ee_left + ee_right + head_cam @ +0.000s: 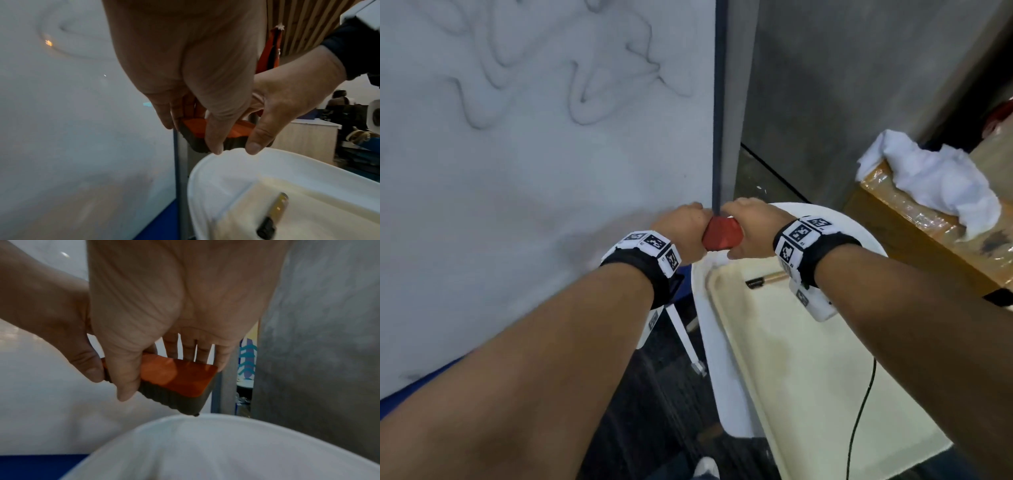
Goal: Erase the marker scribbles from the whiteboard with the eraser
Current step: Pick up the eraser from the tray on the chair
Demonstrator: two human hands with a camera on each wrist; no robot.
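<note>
White table (703,318) carries cream tray (808,377); marker (765,280) lies in tray.

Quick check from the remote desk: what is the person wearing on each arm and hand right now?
Both forearms are bare, with no sleeves or gloves. The left hand and right hand each have a black wrist strap behind them, topped by a white block printed with square black-and-white marker codes. A white camera housing hangs under each wrist, and a white strap dangles from the left one.
</note>
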